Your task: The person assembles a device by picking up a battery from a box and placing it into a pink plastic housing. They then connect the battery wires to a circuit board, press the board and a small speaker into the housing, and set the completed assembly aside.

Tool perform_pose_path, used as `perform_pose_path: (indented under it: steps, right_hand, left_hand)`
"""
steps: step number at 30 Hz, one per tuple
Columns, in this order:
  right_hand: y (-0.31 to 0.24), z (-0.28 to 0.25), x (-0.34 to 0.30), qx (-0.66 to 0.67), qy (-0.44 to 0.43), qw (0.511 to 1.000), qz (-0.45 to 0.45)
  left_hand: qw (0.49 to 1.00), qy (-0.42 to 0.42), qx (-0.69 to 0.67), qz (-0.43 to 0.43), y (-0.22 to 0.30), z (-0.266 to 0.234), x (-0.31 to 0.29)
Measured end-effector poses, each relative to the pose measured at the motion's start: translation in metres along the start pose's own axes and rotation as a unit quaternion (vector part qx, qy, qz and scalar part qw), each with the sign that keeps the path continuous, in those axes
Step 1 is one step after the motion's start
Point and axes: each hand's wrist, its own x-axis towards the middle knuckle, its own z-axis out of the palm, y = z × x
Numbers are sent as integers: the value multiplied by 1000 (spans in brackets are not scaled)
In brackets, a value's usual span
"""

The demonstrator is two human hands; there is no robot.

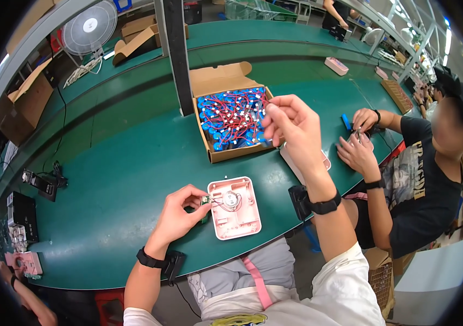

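Note:
A small green circuit board (206, 200) is pinched in the fingers of my left hand (183, 211). Thin wires run from the board to a round silver speaker (232, 201) inside a pink plastic housing (237, 229), which lies open side up on the bench. Over the right edge of an open cardboard box (235, 154) is my right hand (295, 126), its thumb and forefinger closed together. Blue cylindrical batteries (218, 136) with red and black leads and white connectors fill the box. A red lead shows by my right fingertips, but what they hold is unclear.
The green bench (128, 179) carries a dark metal post (175, 60) behind the box. Another pink housing (296, 165) lies partly behind my right forearm. To the right, a co-worker's hands (359, 144) handle a pink part. A black stand (40, 185) and black box (22, 214) are at left.

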Motion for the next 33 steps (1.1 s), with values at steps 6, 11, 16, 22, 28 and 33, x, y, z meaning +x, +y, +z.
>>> perform_pose_path:
  steps: [6, 11, 16, 22, 28, 33]
  right_hand:
    - [-18, 14, -28, 58, -49, 997, 5]
    - [-5, 32, -51, 85, -103, 988, 74]
    - [23, 35, -62, 61, -122, 984, 111]
    - [22, 40, -72, -13, -128, 983, 129]
    - [15, 59, -78, -2, -113, 988, 107]
    - [14, 62, -81, 20, -107, 988, 109]
  left_hand:
    - [1000, -16, 3, -3, 3, -3, 1]
    - [999, -25, 26, 10, 7, -4, -1]
    - [999, -24, 31, 8, 8, -5, -4]
    - [999, -25, 35, 23, 5, -10, -6]
    - [998, -11, 45, 32, 5, -13, -11]
    - [998, -9, 43, 41, 4, -12, -12]
